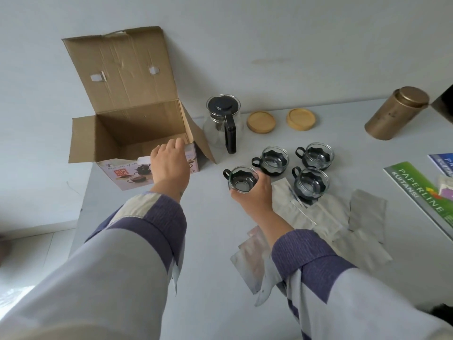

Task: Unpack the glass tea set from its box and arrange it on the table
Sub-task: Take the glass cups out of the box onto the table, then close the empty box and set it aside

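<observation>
The open cardboard box [127, 123] stands at the table's left edge, its lid flap up against the wall. My left hand [170, 161] rests on the box's front rim, fingers relaxed. A glass teapot [221, 121] with a black lid and handle stands right of the box. My right hand [255, 192] grips a glass cup in a black holder [241, 179] on the table. Three more such cups stand close by: one [273, 159] just behind it, one [316, 155] further right, one [310, 182] in front of that.
Two round wooden coasters [261, 121] [301, 119] lie behind the cups. A gold tin [396, 112] stands at the far right. Grey wrapping sheets [343, 217] cover the table near the cups. Green and blue booklets [421, 192] lie at the right edge.
</observation>
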Available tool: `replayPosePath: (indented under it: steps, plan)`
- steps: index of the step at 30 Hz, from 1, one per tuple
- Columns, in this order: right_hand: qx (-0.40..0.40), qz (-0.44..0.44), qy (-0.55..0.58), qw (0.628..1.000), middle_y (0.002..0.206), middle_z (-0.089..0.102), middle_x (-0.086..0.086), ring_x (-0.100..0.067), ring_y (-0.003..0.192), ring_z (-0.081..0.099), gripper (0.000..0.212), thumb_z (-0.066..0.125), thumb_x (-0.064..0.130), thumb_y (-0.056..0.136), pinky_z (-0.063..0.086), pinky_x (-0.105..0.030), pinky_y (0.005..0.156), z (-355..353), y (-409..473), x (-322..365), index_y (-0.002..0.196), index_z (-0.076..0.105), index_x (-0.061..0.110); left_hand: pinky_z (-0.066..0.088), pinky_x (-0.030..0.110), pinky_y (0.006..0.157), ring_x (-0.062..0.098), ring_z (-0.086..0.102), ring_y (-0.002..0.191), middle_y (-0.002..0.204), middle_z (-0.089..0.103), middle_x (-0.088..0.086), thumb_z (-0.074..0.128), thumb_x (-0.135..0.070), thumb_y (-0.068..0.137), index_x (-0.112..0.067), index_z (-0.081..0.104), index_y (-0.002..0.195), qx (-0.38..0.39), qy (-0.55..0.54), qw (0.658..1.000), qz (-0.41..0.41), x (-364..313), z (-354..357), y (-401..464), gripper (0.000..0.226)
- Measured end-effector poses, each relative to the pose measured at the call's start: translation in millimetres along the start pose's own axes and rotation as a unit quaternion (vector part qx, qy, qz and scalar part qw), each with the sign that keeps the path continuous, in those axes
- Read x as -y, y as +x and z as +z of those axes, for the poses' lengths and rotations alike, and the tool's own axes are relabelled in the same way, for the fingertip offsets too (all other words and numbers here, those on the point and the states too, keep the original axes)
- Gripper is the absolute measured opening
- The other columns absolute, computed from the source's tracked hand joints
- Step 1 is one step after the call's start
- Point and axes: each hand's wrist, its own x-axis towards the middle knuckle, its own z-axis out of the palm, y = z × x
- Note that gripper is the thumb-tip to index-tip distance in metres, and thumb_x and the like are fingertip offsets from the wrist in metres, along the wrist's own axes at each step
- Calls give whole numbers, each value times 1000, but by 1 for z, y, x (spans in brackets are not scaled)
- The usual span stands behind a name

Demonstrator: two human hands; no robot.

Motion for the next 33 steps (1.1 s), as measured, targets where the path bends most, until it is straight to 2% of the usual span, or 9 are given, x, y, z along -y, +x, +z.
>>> replayPosePath:
  steps: [5, 10, 13, 17, 21, 23, 26, 29, 33]
  plan:
    - [12, -2, -34, 999, 138, 39, -6, -25, 131, 31, 86, 79, 30, 67, 23, -30, 108, -2, 1, 0, 138, 35, 10, 36, 38, 100, 26, 51, 99, 106, 56, 7, 47, 2, 86, -11, 47, 111, 4, 8, 1000, -8, -2, -3, -10, 28]
    - [36, 1, -92, 995, 144, 30, -3, -27, 133, 22, 99, 80, 44, 65, 30, -38, 105, -12, 0, 13, 143, 26, 15, 37, 37, 95, 23, 51, 91, 99, 56, 4, 47, 3, 85, -13, 47, 106, 14, 4, 1000, -11, 1, -7, -11, 27]
    - [-12, -72, -125, 989, 136, 36, -4, -26, 127, 31, 83, 75, 45, 71, 35, -40, 97, -11, -1, 30, 137, 35, 15, 37, 37, 98, 23, 53, 93, 101, 58, 4, 47, 2, 84, -14, 48, 106, 25, 2, 1000, -14, 5, -11, -13, 27]
    - [-79, -223, -186, 953, 119, 53, -4, -25, 112, 44, 44, 63, 30, 83, 38, -36, 86, -2, 2, 63, 124, 50, 16, 23, 41, 114, 23, 49, 118, 124, 55, 4, 41, -13, 95, -14, 46, 123, 20, -13, 1000, -6, 15, -17, -16, 29]
    - [-79, -272, -141, 948, 114, 57, -6, -25, 107, 48, 34, 60, 18, 86, 39, -34, 83, 10, 6, 91, 119, 54, 12, 14, 43, 118, 23, 36, 134, 136, 48, 3, 30, -29, 101, -16, 45, 129, -39, -23, 998, -32, 38, -28, -21, 34]
    - [-28, -229, -63, 971, 104, 59, -6, -20, 96, 51, 29, 56, 15, 90, 39, -28, 78, 17, 5, 103, 118, 54, 10, 10, 43, 118, 22, 27, 140, 141, 43, 3, 30, -29, 100, -16, 45, 131, -70, -13, 995, -68, 53, -32, -23, 37]
    - [69, -57, 12, 996, 97, 61, -2, -19, 88, 56, 22, 45, 26, 96, 46, -30, 80, 44, 8, 116, 110, 52, 11, 8, 45, 118, 22, 17, 143, 147, 34, 3, 31, -29, 99, -16, 43, 132, -97, -9, 984, -150, 75, -34, -28, 37]
    - [108, 114, 120, 980, 108, 65, -18, -34, 93, 65, 38, 33, 38, 95, 55, -48, 83, 70, 8, 124, 112, 47, 7, 8, 47, 117, 25, 11, 143, 150, 22, 4, 31, -32, 98, -14, 41, 133, -95, -30, 961, -257, 91, -33, -34, 40]
    - [114, 188, 158, 963, 121, 59, -18, -33, 104, 60, 47, 28, 42, 96, 52, -44, 89, 80, 10, 132, 125, 41, 8, 30, 51, 106, 36, 23, 134, 148, 17, 10, 39, -44, 93, -9, 29, 140, -84, -165, 900, -395, 96, -33, -36, 59]
